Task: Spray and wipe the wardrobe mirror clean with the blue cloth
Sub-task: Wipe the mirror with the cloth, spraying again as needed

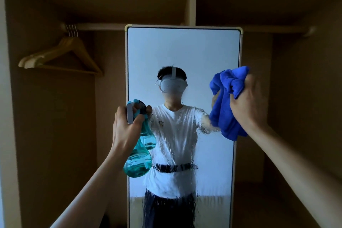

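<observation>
Dim wardrobe (299,98), mirror (183,50) dripping wet. Left hand (125,131) grips spray bottle (137,159) at its left edge, right hand (248,101) clutches blue cloth (225,109) at its right edge. Wiping's next, I'd guess.

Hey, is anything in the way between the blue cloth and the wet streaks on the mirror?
Nothing visible. The cloth, bunched in the right grip, is at the right edge of the mirror; the wet streaks lie just left of it. The bottle in the left grip sits at the left edge, beyond the streaks.
</observation>
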Tool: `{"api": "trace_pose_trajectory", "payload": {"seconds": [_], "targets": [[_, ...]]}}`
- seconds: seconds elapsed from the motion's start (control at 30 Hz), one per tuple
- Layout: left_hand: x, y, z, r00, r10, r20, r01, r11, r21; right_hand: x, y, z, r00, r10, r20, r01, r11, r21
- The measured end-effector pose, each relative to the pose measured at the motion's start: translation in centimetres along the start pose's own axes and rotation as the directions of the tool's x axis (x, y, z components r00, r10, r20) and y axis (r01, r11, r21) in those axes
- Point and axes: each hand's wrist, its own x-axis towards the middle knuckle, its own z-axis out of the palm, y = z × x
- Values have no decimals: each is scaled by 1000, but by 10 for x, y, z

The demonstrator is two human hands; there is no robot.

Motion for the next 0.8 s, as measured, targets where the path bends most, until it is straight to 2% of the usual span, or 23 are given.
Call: {"api": "trace_pose_trajectory", "payload": {"seconds": [0.07,0.17,0.37,0.5,0.8], "targets": [[0,0,-3,1000,-13,-1,13,1000,-6,0,0,7,997,62,37,-61,998,-30],[0,0,-8,1000,-19,12,19,1000,-5,0,-9,18,996,2,89,-2,1000,-4],[1,-5,-23,996,-54,64,54,999,3,-8,-58,51,991,15,133,-9,999,-41],[0,-13,-32,992,-77,101,77,997,5,-9,-100,69,982,-50,184,51,999,-3],[1,-31,-42,981,-105,165,110,994,-21,-28,-161,100,926,-223,306,245,969,-37]]}}
